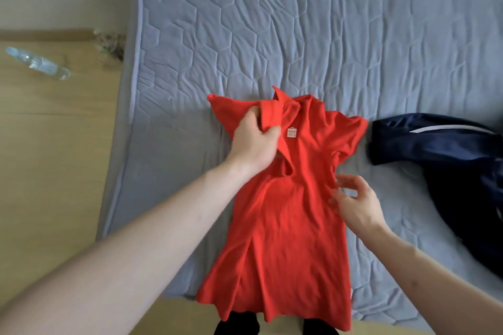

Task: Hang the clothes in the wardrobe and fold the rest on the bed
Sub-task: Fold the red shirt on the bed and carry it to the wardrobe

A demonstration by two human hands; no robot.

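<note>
Red polo shirt [283, 215] of soft knit lies lengthwise on the grey quilted bed [245, 35], its hem hanging over the near edge. Left hand [254, 141] grips the collar, fingers [268, 133] curled round the fabric. Right hand [356, 202] hovers at the shirt's right side, fingers loosely apart, holding nothing. Dark navy garment [446, 160] lies just right.

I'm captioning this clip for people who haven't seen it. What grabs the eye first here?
A bright red polo shirt lies spread on the grey quilted bed, its hem hanging over the near edge. The left hand grips its collar while the right hand touches its right side. A dark navy garment lies crumpled at the right.
</note>
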